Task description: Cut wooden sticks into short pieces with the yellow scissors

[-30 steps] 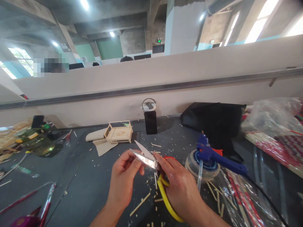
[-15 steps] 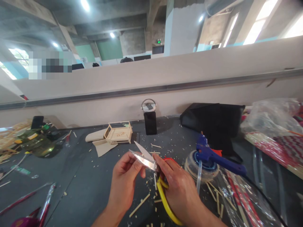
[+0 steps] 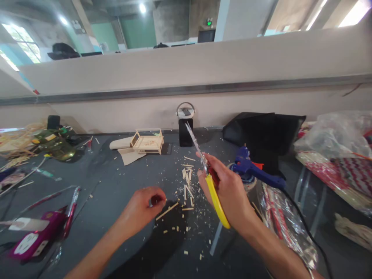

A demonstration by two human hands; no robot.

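Yellow-handled scissors (image 3: pixel 214 197) are in my right hand (image 3: pixel 229 186), their blades close together and pointing up and away. My left hand (image 3: pixel 148 205) is curled with thumb and fingertips together, low over the dark table. Whatever it may pinch is too small to make out. Just beside its fingertips lies a thin wooden stick (image 3: pixel 167 211). Between my hands, short cut sticks (image 3: pixel 188 176) and small chips are scattered. A small wooden frame model (image 3: pixel 148 142) stands farther back on the left, near some folded brown paper (image 3: pixel 130 155).
A blue glue gun (image 3: pixel 252 168) rests on a round container at the right, its cord running forward. Plastic-wrapped sticks (image 3: pixel 280 217) and a black bag (image 3: pixel 261 133) are near it. A black phone (image 3: pixel 185 133) leans at the back. A magenta device (image 3: pixel 40 234) lies front left.
My hands have moved apart, left hand down and left, right hand to the right with the scissors. The blades have closed. More cut sticks show, and the view has tilted down.
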